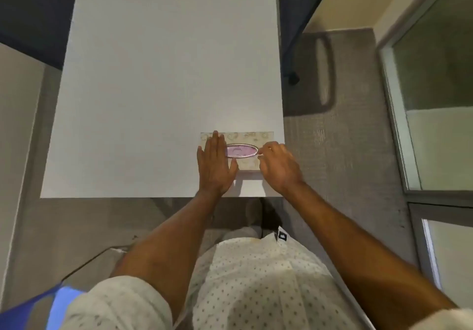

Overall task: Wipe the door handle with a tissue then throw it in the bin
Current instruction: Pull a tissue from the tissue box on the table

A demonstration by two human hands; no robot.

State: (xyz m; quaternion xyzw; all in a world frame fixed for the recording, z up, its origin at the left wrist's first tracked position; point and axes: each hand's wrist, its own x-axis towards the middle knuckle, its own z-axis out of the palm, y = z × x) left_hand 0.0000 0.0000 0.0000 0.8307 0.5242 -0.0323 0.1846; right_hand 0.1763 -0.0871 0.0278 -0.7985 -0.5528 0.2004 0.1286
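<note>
White worktop [158, 86] fills the head view, seen from above; grey carpet around it, glazed partitions at right. Only one view to go on.

Tissue box [258, 139], pale with a faint pattern, sits near the worktop's front right corner. Its oval opening [242, 150] shows pink tissue [239, 151] inside, not yet drawn out.

Left hand [216, 164] lies flat and open, palm down across the box's left end, fingers straight; looks to be steadying it. Right hand [277, 164] is over the box's right end, fingers curled, fingertips [261, 150] pinched at the right edge of the opening. Cannot tell whether they have caught any tissue; nothing visible between them.

Progress, as judged: very start. Step in hand is pulling a tissue from the box. Left to do: all of it, meaning draw the tissue, go to the door handle, wipe, bin it. No door handle or bin identifiable in view.
</note>
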